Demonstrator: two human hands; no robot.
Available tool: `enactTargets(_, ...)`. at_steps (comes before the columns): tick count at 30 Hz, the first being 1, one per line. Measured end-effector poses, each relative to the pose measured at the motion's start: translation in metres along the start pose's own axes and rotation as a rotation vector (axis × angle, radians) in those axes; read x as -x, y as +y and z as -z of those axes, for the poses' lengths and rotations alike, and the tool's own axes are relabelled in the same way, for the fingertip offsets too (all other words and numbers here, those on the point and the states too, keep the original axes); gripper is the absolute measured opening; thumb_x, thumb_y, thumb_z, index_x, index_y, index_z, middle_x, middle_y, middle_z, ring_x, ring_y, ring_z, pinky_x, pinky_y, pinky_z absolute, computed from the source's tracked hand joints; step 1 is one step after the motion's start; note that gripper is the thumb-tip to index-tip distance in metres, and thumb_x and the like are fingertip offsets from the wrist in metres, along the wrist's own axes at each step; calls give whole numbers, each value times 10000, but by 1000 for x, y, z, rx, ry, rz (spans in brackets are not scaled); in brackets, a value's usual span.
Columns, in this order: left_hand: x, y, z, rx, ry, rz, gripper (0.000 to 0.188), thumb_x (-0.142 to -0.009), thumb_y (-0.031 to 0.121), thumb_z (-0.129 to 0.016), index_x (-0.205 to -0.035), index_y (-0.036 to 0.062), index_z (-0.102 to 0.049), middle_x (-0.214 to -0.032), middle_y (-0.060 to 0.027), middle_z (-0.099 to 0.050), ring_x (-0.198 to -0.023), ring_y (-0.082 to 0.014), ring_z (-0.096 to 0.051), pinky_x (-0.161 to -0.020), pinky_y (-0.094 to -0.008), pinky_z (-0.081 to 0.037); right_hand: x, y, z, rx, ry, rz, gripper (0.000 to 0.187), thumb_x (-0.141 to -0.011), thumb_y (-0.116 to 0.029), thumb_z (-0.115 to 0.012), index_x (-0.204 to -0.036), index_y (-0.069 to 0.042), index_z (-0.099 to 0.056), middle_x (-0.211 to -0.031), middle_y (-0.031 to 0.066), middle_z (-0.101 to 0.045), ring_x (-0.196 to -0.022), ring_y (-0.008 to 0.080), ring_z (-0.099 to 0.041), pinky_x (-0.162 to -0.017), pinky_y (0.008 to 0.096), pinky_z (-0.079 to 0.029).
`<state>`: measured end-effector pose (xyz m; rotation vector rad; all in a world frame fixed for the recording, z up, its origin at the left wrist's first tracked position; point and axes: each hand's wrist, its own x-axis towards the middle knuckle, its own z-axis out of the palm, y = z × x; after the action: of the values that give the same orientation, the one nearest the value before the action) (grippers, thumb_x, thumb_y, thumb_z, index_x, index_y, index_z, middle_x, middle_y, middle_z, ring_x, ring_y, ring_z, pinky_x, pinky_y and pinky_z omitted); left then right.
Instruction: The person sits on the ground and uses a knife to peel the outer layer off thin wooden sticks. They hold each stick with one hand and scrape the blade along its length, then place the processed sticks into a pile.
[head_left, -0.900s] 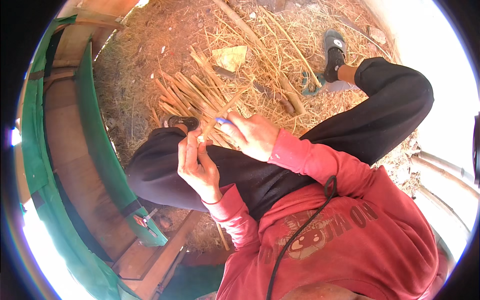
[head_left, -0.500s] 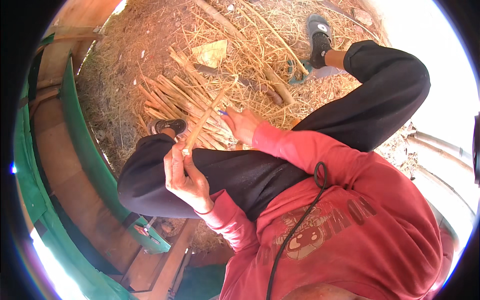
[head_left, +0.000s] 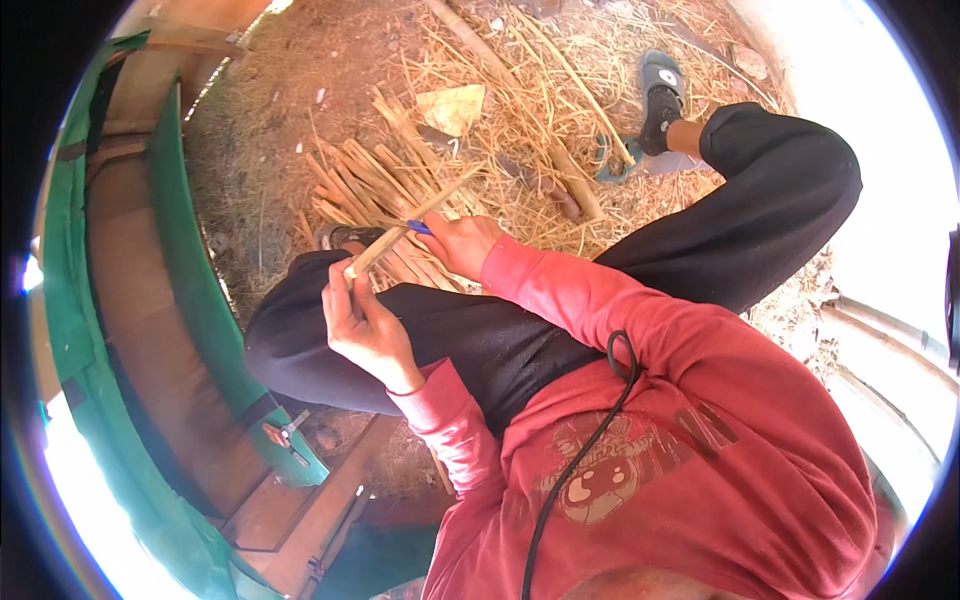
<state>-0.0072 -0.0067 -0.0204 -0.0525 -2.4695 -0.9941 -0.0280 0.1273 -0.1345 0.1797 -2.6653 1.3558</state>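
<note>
My left hand (head_left: 368, 340) grips the near end of a split wooden stick (head_left: 372, 252) between thumb and fingers, above my left knee. The stick slants up and away to the right, narrowing toward its far end. My right hand (head_left: 462, 245) is closed around a blue-handled knife (head_left: 419, 227). Its thin blade seems to lie across the middle of the stick, pointing left; the edge is too small to make out. Just beyond both hands, a pile of split wooden sticks (head_left: 365, 182) lies on the ground by my left foot.
Straw (head_left: 500, 120) covers the ground ahead, with a pale flat piece (head_left: 452, 108) and a thick pole (head_left: 575, 185) on it. My sandalled right foot (head_left: 660, 95) rests far right. A green-edged wooden structure (head_left: 190, 230) stands left. A black cord (head_left: 560, 470) hangs over my sweater.
My right hand has moved left, bringing the knife from beside the stick onto it. The left hand still holds the stick's near end. The whole view has shifted slightly.
</note>
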Motion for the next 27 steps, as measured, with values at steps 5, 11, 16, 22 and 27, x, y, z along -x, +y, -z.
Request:
enactTargets(5,-3,-2,4,-102,17,-60,187,-956,53,-628,-1132,15,-678,-857,-90,-651,-674,-193,-617,-594,-314,-476,14,36,9,-193,-233,-471,385,-1007,-380,-530,-1297,-128,-560,-876,242,-685,-792,386,-696,-648,531,-555)
enactTargets(11,4,-6,-3,19,41,-112,196,-963,26,-605,-1145,-16,-665,-865,-93,-655,-671,-185,-612,-602,-295,-488,1,21,42,-115,-137,-464,371,-1041,-380,-461,-1207,-78,-596,-791,271,-664,-676,439,-659,-619,534,-540)
enactTargets(16,-4,8,-15,85,63,-45,212,-973,32,-606,-1168,-35,-653,-915,-98,-661,-723,-163,-636,-624,-277,-508,12,-41,52,-177,-103,-190,385,-1030,-410,-465,-1187,-92,-615,-735,264,-657,-664,466,-648,-624,551,-538)
enactTargets(22,-1,10,-11,-18,41,-35,211,-973,30,-601,-1170,-26,-652,-915,-101,-659,-751,-175,-655,-637,-287,-518,2,-33,42,-177,-77,-195,299,-1026,-359,-506,-1147,-97,-580,-635,260,-621,-588,481,-627,-515,540,-510)
enactTargets(27,-5,0,-12,13,55,35,191,-986,81,-598,-1132,-28,-651,-908,-109,-658,-751,-183,-662,-641,-292,-530,-2,10,6,71,-139,-154,324,-1043,-362,-448,-1268,-146,-535,-649,247,-642,-617,438,-669,-558,526,-536)
